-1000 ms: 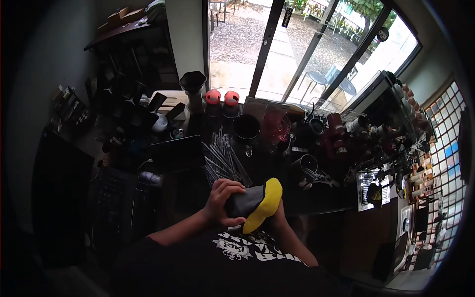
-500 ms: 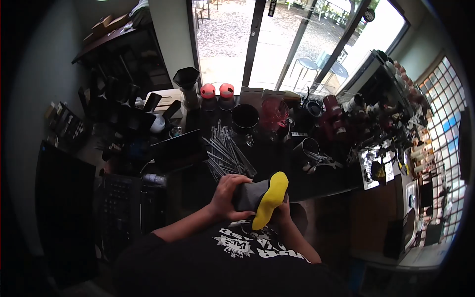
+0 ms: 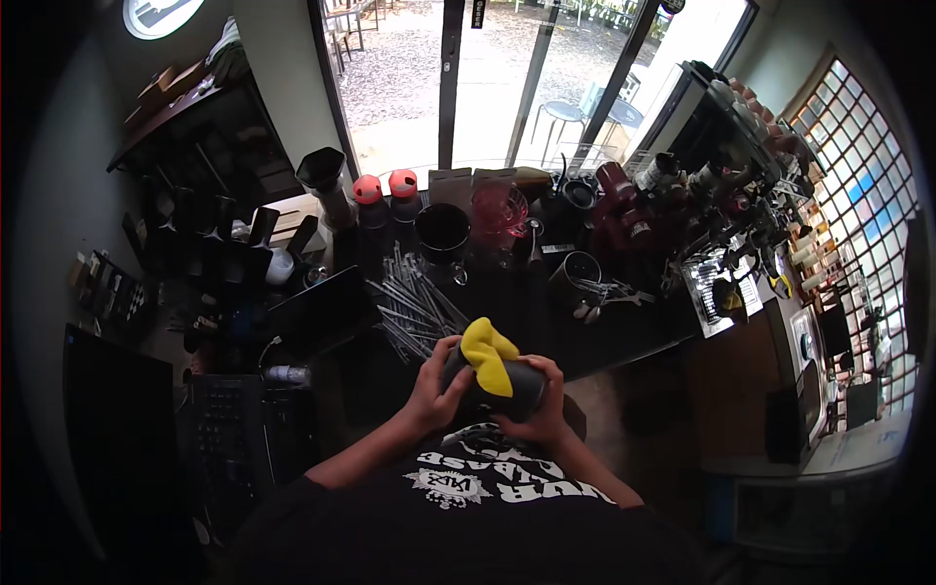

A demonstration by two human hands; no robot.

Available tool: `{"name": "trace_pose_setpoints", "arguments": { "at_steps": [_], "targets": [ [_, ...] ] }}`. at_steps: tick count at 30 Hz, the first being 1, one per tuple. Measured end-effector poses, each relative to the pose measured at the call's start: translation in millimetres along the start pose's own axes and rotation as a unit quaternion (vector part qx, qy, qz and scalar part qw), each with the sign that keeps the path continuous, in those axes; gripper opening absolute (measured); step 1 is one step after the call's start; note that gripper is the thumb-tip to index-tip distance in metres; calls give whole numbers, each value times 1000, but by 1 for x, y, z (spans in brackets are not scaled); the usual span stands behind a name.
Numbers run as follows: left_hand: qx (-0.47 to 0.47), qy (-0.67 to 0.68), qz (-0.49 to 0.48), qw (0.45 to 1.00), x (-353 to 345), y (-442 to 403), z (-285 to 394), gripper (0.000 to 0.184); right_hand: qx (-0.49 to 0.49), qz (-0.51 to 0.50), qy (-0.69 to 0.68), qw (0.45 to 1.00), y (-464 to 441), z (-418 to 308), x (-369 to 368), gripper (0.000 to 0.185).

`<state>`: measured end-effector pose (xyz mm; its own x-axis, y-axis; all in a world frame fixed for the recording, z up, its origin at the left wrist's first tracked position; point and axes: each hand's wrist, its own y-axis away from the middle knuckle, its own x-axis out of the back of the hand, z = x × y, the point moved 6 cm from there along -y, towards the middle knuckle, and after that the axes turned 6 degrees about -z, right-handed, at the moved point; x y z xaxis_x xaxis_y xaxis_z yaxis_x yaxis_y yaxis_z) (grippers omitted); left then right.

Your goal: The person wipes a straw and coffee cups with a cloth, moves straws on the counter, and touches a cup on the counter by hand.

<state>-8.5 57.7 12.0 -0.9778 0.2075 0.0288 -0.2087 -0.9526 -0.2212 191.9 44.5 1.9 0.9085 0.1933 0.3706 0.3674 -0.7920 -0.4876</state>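
Observation:
Held in front of my chest is a soft-looking yellow and dark grey bundle, cloth-like, though I cannot make out its exact kind. Its yellow part is folded and bulges upward, while the dark grey part is rounded like a cylinder. My left hand grips the left side, thumb against the yellow. On the other side, my right hand curls around the dark grey end. Just beyond my left hand lies a pile of long thin grey sticks on the dark counter.
Behind the sticks stand a black round container, a clear red vessel and two red-topped containers. To the right, a metal cup sits near several spoons. A dark screen and a keypad are on the left.
The bundle has turned, so its yellow part is now folded on top rather than stretched along the right side. My right hand has come round into view at its right end. The camera view has shifted.

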Motion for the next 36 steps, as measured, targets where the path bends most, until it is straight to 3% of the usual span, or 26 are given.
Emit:
{"name": "trace_pose_setpoints", "arguments": {
  "at_steps": [5,7,8,10,11,13,14,16,18,20,21,22,23,25,30,32,35,36],
  "targets": [
    [79,99,9,992,-6,4,-38,39,47,40,61,996,-6,-15,8,91],
    [41,63,17,997,-9,3,-32,41,-36,26,-62,997,-6,-3,10,87],
    [41,61,12,997,-10,3,-29,41,-37,31,-62,997,-4,-3,12,87],
    [14,17,5,1000,-13,1,-14,50,-148,-24,-123,981,1,14,10,79],
    [11,16,3,1000,-12,1,-11,50,-190,-22,-222,956,4,22,6,74],
    [-45,-111,-65,991,-14,2,-2,58,-259,-24,-396,881,10,41,-6,62],
    [-87,-115,-61,988,-15,0,3,60,-257,-28,-396,881,12,43,-3,62],
    [-101,-124,-60,985,-14,-2,15,57,-402,-84,-643,646,27,43,-25,60],
    [-116,-135,-56,982,-14,-4,21,53,-422,-71,-629,649,30,48,-28,63],
    [-29,-87,-15,996,-8,-5,6,46,-441,-56,-615,651,28,51,-34,66],
    [-29,-89,-11,996,-6,-6,3,46,-356,-45,-464,810,16,52,-23,70],
    [-12,-87,-3,996,-3,-6,-1,42,-250,-31,-289,924,5,44,-11,75],
    [6,-84,4,996,0,-6,-7,38,-250,-34,-289,923,1,43,-8,75],
    [10,-78,20,997,3,-2,-19,36,-139,-109,-99,979,-14,26,-2,86],
    [15,-56,62,996,6,7,-32,37,-17,-86,-15,996,-32,9,-1,90],
    [61,-18,95,993,8,11,-38,36,30,-71,17,997,-36,6,-2,89],
    [43,-14,133,990,13,12,-38,43,-53,-103,-37,993,-37,20,-9,87],
    [41,-15,133,990,15,13,-36,43,-131,-120,-120,977,-35,34,-15,77]
  ]
}}
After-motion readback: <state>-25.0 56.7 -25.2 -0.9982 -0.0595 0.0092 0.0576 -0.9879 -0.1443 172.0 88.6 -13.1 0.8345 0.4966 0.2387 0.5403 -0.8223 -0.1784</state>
